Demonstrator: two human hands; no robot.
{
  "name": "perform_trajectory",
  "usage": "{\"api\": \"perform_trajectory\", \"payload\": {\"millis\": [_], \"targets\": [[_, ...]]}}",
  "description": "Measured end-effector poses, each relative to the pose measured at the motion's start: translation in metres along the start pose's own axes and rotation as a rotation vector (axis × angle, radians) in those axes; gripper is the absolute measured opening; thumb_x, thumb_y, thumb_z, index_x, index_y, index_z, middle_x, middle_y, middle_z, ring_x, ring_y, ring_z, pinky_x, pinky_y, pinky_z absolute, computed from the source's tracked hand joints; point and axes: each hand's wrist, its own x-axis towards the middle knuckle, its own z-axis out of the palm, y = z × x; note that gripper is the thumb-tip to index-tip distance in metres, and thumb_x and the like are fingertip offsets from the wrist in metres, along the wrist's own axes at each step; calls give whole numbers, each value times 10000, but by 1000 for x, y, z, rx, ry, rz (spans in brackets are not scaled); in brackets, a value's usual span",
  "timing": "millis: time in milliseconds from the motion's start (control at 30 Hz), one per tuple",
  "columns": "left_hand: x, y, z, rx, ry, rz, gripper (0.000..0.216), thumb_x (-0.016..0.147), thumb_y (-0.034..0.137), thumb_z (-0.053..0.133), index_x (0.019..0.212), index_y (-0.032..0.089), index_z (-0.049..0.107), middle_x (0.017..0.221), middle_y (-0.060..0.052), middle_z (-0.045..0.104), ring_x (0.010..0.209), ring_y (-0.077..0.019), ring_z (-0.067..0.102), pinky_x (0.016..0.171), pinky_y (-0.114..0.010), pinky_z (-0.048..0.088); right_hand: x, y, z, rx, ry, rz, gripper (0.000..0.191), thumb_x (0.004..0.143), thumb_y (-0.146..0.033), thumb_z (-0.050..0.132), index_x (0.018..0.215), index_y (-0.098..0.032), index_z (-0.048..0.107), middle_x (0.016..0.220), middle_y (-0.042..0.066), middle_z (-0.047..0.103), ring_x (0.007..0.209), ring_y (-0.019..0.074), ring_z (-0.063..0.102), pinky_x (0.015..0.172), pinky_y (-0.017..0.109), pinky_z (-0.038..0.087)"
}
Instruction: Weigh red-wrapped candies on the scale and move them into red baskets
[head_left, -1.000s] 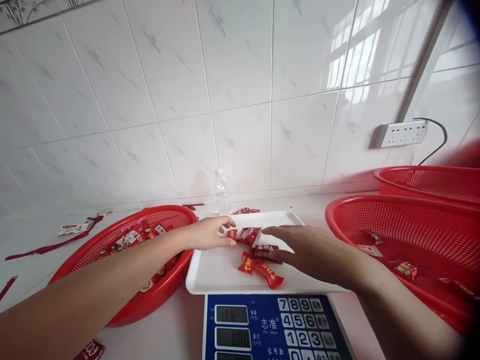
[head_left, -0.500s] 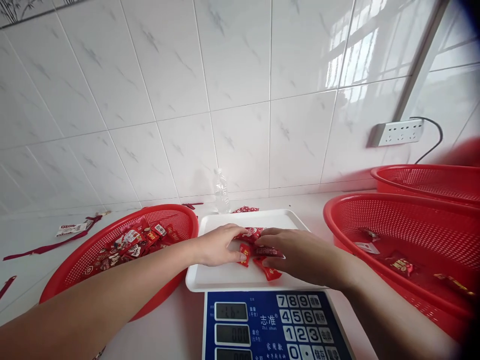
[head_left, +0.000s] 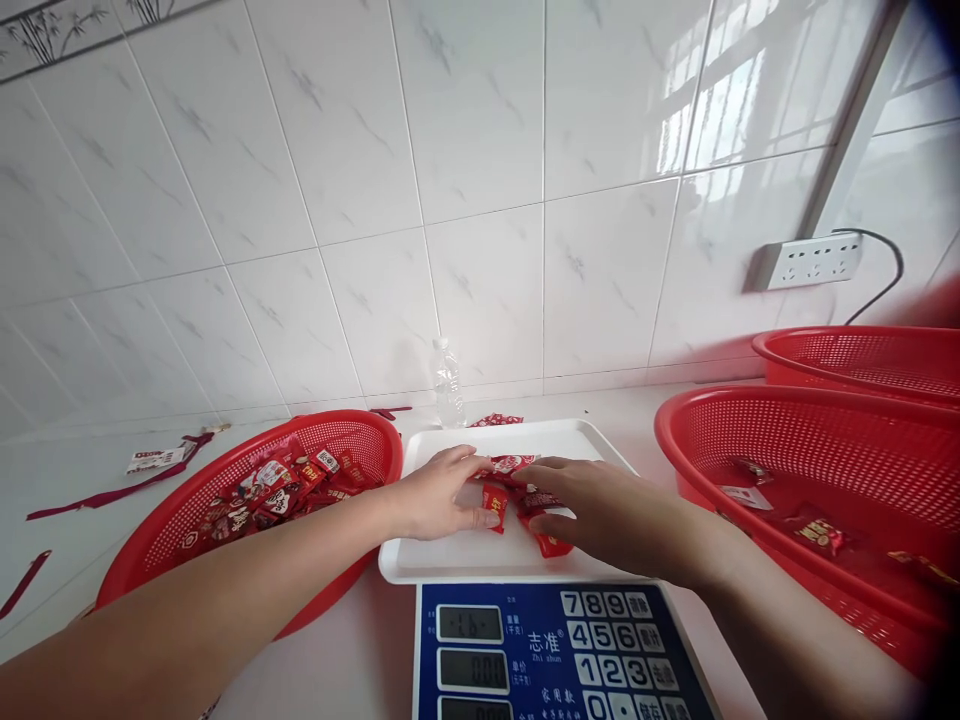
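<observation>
Several red snack packets lie on a white tray (head_left: 457, 560) that sits on a blue electronic scale (head_left: 544, 690). My left hand (head_left: 442, 493) is at the packets' left, thumb and fingers apart, its thumb tip against a small red packet (head_left: 494, 506). From the right, my right hand (head_left: 600, 508) reaches over the group with fingers stretched out. Below those fingers shows a dark red packet (head_left: 538, 499), partly hidden, and near the thumb a bright red packet (head_left: 553, 546). A red-and-white packet (head_left: 513, 464) lies behind, between both hands' fingertips.
At left, a red basket (head_left: 375, 430) holds many packets. On the right, another red basket (head_left: 675, 420) holds a few, with a further basket (head_left: 772, 340) behind. A clear bottle (head_left: 448, 385) stands by the tiled wall. A power strip (head_left: 814, 262) is mounted there.
The view has shifted slightly. My right hand's fingers and thumb cover a little more of the dark red and bright red packets; my left hand stays nearly in place.
</observation>
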Motion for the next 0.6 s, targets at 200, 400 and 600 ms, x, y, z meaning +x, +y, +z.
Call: {"api": "perform_trajectory", "payload": {"millis": [200,400,600], "targets": [[-2,4,3,14,1,28,648,757,512,642,1318,263,433,1517,-78,226,1398,-300,201,1123,-461,240,-2,0,-1,52,-59,-90,583,789,-171,512,1357,-287,463,1268,38,600,1053,235,595,886,383,470],[-5,4,3,30,-24,7,803,757,549,627,1419,231,304,1533,-119,214,1412,-312,175,1130,-504,219,0,0,-1,1,-96,-35,691,712,-180,602,1373,-310,450,1414,29,469,1259,267,439,1012,409,390],[-6,7,5,23,-36,50,780,770,536,617,1421,233,309,1532,-117,228,1423,-301,149,1132,-511,212,8,0,11,-114,0,6,650,751,-270,584,1380,-317,429,1482,53,369,1375,298,265,1041,507,331]]}}
